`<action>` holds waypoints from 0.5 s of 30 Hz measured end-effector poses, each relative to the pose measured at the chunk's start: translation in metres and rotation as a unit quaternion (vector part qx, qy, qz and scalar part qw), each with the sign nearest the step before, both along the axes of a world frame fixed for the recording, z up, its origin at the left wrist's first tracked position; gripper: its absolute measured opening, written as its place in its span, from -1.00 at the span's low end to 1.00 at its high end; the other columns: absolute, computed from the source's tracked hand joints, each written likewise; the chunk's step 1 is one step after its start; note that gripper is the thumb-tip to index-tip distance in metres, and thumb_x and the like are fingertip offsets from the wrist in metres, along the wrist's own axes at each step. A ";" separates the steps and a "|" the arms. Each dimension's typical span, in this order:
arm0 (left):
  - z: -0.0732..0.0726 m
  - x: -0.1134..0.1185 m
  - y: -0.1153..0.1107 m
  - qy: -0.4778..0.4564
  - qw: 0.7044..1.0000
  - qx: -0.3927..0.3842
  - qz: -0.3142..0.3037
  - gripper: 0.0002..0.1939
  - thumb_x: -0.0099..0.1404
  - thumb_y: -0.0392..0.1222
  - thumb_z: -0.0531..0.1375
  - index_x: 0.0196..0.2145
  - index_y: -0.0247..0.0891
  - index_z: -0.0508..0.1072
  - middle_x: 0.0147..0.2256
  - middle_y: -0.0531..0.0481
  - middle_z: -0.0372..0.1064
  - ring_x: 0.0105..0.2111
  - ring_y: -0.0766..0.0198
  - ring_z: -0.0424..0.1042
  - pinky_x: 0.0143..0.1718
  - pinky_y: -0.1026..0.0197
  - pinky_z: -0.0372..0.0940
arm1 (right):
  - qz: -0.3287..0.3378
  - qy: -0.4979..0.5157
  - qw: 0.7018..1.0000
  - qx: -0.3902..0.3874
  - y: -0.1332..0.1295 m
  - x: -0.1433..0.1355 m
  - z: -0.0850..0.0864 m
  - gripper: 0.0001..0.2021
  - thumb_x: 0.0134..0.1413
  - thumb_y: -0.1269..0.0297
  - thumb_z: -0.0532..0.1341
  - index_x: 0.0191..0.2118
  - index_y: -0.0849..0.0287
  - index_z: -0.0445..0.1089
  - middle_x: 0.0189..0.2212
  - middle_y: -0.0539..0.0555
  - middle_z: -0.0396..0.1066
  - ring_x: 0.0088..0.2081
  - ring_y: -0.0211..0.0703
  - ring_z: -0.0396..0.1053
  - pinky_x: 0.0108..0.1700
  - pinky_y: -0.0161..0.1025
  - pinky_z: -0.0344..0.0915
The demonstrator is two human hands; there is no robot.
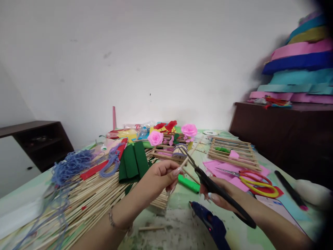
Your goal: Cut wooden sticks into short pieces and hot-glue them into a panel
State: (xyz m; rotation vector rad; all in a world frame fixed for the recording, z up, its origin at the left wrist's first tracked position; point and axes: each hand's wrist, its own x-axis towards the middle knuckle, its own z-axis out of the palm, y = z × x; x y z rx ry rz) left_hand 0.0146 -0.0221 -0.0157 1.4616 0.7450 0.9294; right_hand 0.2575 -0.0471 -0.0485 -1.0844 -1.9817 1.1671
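Observation:
Near the middle, my left hand (pixel 166 175) pinches a thin wooden stick (pixel 191 151) that points up and to the right. My right hand (pixel 217 192) is wrapped round black-handled scissors (pixel 208 182), whose blades are parted and lie beside the stick. Whether the blades touch it, I cannot tell. Below my hands a dark blue glue gun (pixel 210 222) rests on the table. A short stick piece (pixel 151 228) lies to its left, and a bright green strip (pixel 189 184) shows between my hands.
Many sticks (pixel 96 201), purple-blue yarn (pixel 71 166) and green felt (pixel 133 162) cover the left. Paper flowers (pixel 155 138) stand at the back. Right are a stick frame (pixel 234 152), red-and-yellow scissors (pixel 260 185), a phone (pixel 277 210) and a black pen-like tool (pixel 290 189).

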 end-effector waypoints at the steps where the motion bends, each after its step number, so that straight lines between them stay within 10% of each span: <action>1: 0.002 0.001 -0.002 0.001 1.000 -0.001 -0.003 -0.63 0.07 0.12 0.29 -0.41 -0.28 0.41 -0.68 0.16 0.15 -0.68 0.46 0.07 -0.62 0.33 -0.03 | 0.006 0.008 1.000 -0.004 -0.002 -0.001 0.001 -0.51 0.01 -0.21 0.17 -0.21 0.16 0.40 -0.37 0.09 0.33 -0.35 -0.13 0.25 -0.34 -0.26 0.21; 15: 0.003 0.000 -0.007 -0.007 1.000 -0.012 -0.020 -0.66 0.09 0.07 0.28 -0.37 -0.29 0.44 -0.67 0.18 0.09 -0.67 0.47 -0.04 -0.64 0.33 -0.14 | 0.004 0.050 0.998 -0.022 -0.009 -0.005 0.004 -0.49 0.00 -0.21 0.19 -0.22 0.19 0.43 -0.41 0.11 0.34 -0.39 -0.15 0.27 -0.32 -0.21 0.31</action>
